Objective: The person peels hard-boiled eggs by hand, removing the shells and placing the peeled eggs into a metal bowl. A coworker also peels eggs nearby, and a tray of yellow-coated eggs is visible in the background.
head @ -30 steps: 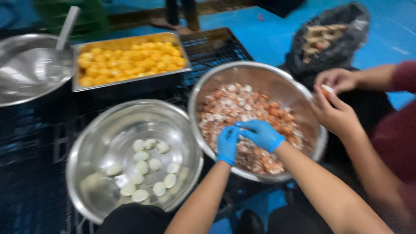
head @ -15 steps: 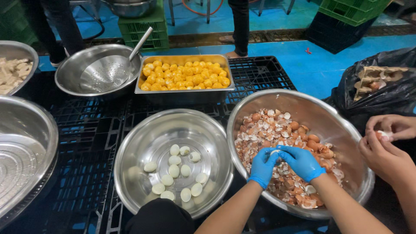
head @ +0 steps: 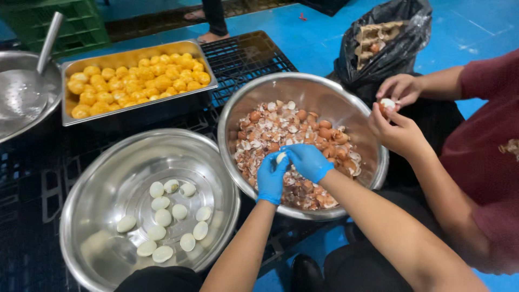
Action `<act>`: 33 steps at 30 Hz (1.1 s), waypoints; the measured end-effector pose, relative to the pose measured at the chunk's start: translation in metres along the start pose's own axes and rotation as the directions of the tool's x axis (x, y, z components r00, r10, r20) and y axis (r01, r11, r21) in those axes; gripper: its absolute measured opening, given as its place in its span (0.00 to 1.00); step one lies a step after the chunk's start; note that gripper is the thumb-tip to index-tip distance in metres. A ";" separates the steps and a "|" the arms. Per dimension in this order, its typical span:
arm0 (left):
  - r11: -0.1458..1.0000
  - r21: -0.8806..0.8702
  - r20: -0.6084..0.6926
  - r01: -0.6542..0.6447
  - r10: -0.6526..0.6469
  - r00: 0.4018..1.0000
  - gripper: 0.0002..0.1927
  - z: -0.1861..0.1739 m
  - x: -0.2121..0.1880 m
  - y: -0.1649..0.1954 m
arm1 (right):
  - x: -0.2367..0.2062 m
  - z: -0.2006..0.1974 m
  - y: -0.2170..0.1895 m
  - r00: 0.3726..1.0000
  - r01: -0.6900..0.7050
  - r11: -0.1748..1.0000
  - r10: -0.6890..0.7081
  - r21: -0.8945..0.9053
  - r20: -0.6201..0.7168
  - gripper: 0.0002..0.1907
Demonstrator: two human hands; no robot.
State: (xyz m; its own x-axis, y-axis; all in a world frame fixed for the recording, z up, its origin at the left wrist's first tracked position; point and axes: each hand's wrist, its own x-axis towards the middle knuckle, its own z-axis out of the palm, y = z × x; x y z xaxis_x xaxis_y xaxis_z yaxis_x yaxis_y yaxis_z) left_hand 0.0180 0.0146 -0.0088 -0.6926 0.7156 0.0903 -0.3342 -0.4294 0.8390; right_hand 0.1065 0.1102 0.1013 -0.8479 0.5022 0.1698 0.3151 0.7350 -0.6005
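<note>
Both my hands wear blue gloves and meet over a steel bowl (head: 373,162) full of brown eggshell pieces (head: 281,127). My left hand (head: 272,178) and my right hand (head: 307,161) together grip a pale boiled egg (head: 280,157), only its top showing between the fingers. To the left sits a second steel bowl (head: 108,178) holding several peeled white eggs (head: 162,216). A metal tray (head: 135,111) behind it is heaped with yellow yolks (head: 135,81).
A co-worker in a dark red shirt at the right holds an egg (head: 387,103) in bare hands (head: 397,130). A black bag (head: 394,43) with egg cartons stands behind. A steel bowl with a ladle (head: 27,92) sits at far left on black crates (head: 243,54).
The view has swung right and closer; the far-left bowls have left the frame. My hands stay together on the egg over the shell bowl, and the co-worker keeps peeling.
</note>
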 end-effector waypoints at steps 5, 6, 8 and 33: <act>0.999 0.015 -0.026 0.033 -0.033 0.999 0.16 0.003 -0.003 0.012 | 0.000 0.001 -0.004 0.999 -0.040 0.998 0.040 -0.038 -0.015 0.15; 0.999 0.019 -0.027 0.037 -0.036 0.999 0.16 0.003 -0.004 0.014 | 0.000 0.001 -0.004 0.999 -0.052 0.999 0.052 -0.015 -0.013 0.15; 0.998 0.048 -0.034 0.046 -0.044 0.998 0.16 0.003 -0.005 0.017 | -0.001 0.001 -0.003 0.997 -0.077 0.997 0.077 0.026 -0.013 0.14; 0.998 0.036 0.007 0.060 -0.060 0.998 0.23 -0.001 -0.004 0.029 | -0.001 -0.008 0.001 0.968 -0.154 0.972 0.185 0.179 -0.172 0.17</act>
State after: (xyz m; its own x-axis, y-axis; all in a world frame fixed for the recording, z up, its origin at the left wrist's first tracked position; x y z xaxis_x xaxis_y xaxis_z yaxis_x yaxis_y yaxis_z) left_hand 0.0107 -0.0016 0.0147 -0.6669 0.7439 0.0434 -0.3521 -0.3660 0.8614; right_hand 0.1111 0.1142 0.1064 -0.6888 0.7004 0.1870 0.3609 0.5550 -0.7495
